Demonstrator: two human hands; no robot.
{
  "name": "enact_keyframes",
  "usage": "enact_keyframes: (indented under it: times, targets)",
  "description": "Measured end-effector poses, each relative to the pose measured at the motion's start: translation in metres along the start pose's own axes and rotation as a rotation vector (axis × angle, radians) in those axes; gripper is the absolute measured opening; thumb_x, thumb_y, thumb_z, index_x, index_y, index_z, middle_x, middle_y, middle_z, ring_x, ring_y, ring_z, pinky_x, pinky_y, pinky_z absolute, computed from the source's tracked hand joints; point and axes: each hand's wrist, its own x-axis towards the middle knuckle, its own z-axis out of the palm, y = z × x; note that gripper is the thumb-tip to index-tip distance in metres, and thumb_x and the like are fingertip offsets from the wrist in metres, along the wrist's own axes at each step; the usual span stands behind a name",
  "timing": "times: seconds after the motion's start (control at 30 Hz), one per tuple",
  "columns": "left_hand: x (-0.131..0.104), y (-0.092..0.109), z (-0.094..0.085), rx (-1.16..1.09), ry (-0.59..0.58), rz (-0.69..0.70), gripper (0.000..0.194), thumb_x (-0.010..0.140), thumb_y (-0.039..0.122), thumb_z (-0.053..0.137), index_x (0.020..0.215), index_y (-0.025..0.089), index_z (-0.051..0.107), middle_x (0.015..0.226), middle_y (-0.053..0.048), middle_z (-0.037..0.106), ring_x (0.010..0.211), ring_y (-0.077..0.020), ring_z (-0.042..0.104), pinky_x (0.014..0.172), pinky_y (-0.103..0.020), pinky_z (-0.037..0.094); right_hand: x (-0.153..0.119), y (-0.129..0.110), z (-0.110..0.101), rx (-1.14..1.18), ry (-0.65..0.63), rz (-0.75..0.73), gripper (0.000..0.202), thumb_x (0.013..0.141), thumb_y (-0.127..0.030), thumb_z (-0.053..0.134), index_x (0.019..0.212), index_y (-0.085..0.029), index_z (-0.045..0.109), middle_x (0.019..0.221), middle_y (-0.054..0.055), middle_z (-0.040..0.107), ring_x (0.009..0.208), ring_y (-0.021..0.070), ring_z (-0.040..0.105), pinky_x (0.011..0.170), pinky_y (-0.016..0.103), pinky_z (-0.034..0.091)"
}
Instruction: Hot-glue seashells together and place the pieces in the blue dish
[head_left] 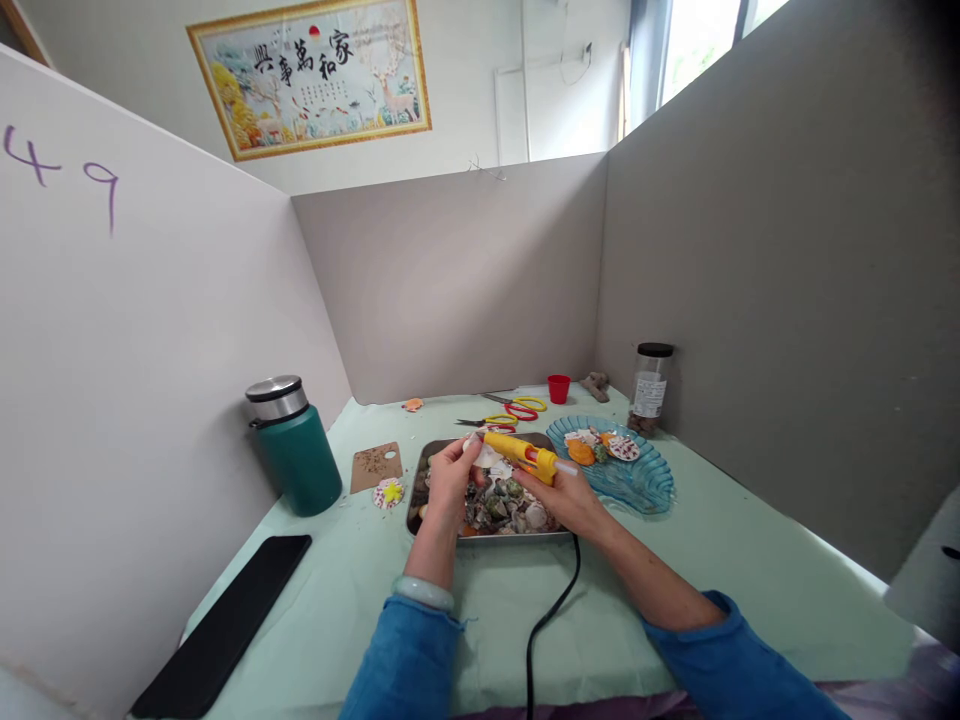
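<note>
My right hand (566,495) is closed around a yellow hot glue gun (529,455), its nozzle pointing left and a clear glue stick out of its back end. Pinched in my left hand (456,475) is a pale seashell (487,457), right at the nozzle tip; my fingers partly hide it. Both hands are above a metal tray (491,540) heaped with shells (506,505). From the gun a black cord (551,610) runs down over the table's front edge.
Left are a green bottle (300,455), a black flat pad (232,620), a brown card (376,466) and a decorated shell (388,492). Behind the tray lie scissors (517,407) and a red cup (559,389). Right stand a blue plate (637,485) with shells and a jar (649,390). Partitions surround the table.
</note>
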Motion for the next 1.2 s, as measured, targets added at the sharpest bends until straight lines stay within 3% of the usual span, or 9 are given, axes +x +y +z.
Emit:
enact_keyframes:
  times: [0.57, 1.2]
  targets:
    - [0.0018, -0.0029, -0.0008, -0.026, 0.004, -0.001, 0.040, 0.059, 0.046, 0.077, 0.080, 0.013, 0.070, 0.054, 0.002, 0.057, 0.038, -0.0041, 0.039, 0.041, -0.019, 0.029, 0.0006, 0.0051, 0.0019, 0.081, 0.049, 0.015, 0.043, 0.080, -0.051, 0.060, 0.100, -0.013, 0.069, 0.094, 0.009, 0.073, 0.086, 0.0264, 0.066, 0.079, 0.037, 0.053]
    - [0.0025, -0.0043, -0.0012, -0.025, -0.006, 0.001, 0.038, 0.061, 0.045, 0.075, 0.078, 0.012, 0.069, 0.048, 0.004, 0.052, 0.037, -0.0039, 0.038, 0.041, -0.018, 0.027, 0.0010, 0.0022, 0.0008, 0.026, 0.054, -0.020, 0.037, 0.081, -0.047, 0.060, 0.094, -0.014, 0.071, 0.085, 0.006, 0.073, 0.077, 0.0231, 0.066, 0.070, 0.032, 0.052]
